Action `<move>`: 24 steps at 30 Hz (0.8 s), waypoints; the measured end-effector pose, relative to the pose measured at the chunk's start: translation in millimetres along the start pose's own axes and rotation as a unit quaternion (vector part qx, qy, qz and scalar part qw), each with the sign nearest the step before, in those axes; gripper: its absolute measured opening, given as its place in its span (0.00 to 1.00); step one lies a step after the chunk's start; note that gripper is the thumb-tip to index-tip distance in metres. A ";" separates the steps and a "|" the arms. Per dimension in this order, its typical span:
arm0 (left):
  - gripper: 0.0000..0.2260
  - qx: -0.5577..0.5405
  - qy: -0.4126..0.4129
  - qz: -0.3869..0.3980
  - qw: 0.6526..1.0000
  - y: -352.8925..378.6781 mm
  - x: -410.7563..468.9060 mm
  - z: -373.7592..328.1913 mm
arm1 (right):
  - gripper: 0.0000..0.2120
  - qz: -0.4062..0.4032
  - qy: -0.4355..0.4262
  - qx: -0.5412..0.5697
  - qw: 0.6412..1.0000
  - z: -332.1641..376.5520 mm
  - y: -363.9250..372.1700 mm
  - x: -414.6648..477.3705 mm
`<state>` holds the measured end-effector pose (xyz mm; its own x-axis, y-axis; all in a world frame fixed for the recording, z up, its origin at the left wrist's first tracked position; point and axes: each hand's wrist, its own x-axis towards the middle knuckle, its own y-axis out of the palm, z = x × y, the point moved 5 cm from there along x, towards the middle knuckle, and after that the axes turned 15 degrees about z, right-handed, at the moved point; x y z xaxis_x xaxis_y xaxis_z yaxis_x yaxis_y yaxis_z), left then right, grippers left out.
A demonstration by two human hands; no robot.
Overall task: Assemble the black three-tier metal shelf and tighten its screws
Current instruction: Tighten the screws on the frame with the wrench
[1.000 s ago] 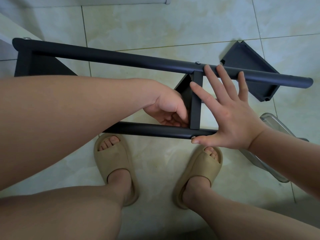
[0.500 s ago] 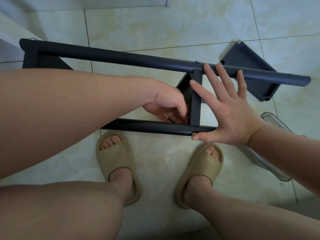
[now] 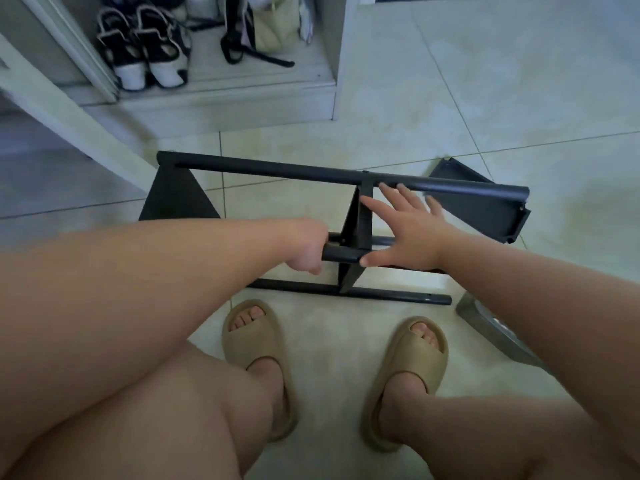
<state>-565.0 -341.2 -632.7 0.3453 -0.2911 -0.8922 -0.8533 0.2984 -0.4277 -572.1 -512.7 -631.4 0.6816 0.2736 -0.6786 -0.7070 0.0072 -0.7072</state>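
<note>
Gripping the near pole [image 3: 341,255] in a fist, the left hand [image 3: 306,252] has come out from behind the middle tier [image 3: 358,233], where it sat a second ago; the right hand [image 3: 407,233] stays flat, fingers spread, against that tier. The shelf [image 3: 277,171] lies sideways on the floor [image 3: 485,116].

The left hand [image 3: 306,252] hides its fingers behind the black pole [image 3: 342,255].
</note>
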 end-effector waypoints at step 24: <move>0.16 -0.055 -0.115 -0.445 0.886 -97.1 55.0 82.3 | 0.37 -0.146 0.019 0.015 0.989 -21.2 -48.6 101.4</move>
<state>-430.9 -311.3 -652.2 0.9608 -0.1694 -0.2196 -0.2310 -0.0508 -0.9716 -464.7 -505.7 -670.1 0.8637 0.2193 -0.4537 -0.4840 0.1102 -0.8681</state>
